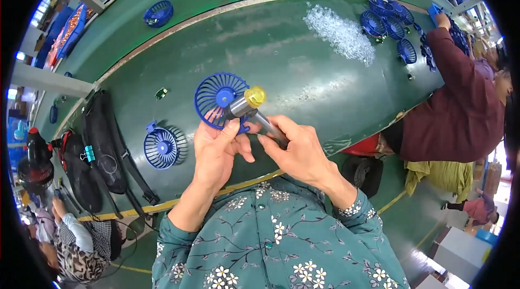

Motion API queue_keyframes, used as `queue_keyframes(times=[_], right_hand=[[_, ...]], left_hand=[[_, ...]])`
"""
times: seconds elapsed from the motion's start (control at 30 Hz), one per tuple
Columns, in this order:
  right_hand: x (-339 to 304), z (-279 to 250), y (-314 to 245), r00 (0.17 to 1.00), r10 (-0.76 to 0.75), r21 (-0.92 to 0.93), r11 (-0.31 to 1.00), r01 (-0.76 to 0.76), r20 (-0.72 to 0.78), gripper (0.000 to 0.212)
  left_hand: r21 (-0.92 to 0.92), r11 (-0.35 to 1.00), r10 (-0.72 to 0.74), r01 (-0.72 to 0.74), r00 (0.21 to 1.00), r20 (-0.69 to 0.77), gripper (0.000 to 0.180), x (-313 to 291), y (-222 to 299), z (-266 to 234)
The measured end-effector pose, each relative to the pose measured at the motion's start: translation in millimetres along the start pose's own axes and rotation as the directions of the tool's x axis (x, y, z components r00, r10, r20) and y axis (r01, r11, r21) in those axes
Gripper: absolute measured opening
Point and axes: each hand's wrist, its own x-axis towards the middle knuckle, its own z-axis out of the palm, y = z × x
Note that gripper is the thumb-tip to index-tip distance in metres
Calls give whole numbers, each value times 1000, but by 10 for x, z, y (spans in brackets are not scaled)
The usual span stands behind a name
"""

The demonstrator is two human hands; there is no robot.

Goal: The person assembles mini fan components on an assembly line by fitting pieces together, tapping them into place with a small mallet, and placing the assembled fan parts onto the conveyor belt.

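My left hand (211,153) grips a round blue fan grille (225,97) by its near edge, with the ribbed face and central hub turned up. Closed around the handle of a small mallet (237,107) is my right hand (303,151). The mallet's grey metal head, with a clear yellow face, lies over the right part of the grille. I cannot tell whether it touches. To the left, a second blue grille (161,148) rests on the green workbench (281,72). Beyond it is a small green circuit board (161,93).
Small clear plastic pieces (341,34) lie heaped at the far right, beside several blue grilles (382,18). Another grille (158,13) sits on the green conveyor. Black bags (103,148) and a dark bottle (35,164) occupy the left side. A co-worker (455,105) reaches in from the right.
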Motion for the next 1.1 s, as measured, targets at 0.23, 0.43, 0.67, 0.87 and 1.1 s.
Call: queue_keyframes(times=[0.23, 0.43, 0.67, 0.87, 1.1], right_hand=[[-37, 7, 145, 993, -95, -37, 995, 92, -74, 17], [-25, 41, 321, 986, -168, -43, 985, 168, -3, 11], [1, 108, 211, 960, -277, -127, 954, 272, -23, 11], [117, 259, 68, 910, -401, -420, 811, 407, 109, 38], [65, 201, 186, 870, -465, -556, 685, 471, 165, 22]], left_hand=[[105, 994, -43, 41, 999, 16, 32, -12, -6, 15], [247, 966, -73, 78, 997, -31, 28, -75, -88, -98], [34, 986, -162, 165, 983, -90, 16, 9, -151, -138], [-76, 971, -239, 228, 952, -194, 21, -17, -65, -116], [-3, 883, -464, 469, 874, -146, 38, -50, -28, -13]])
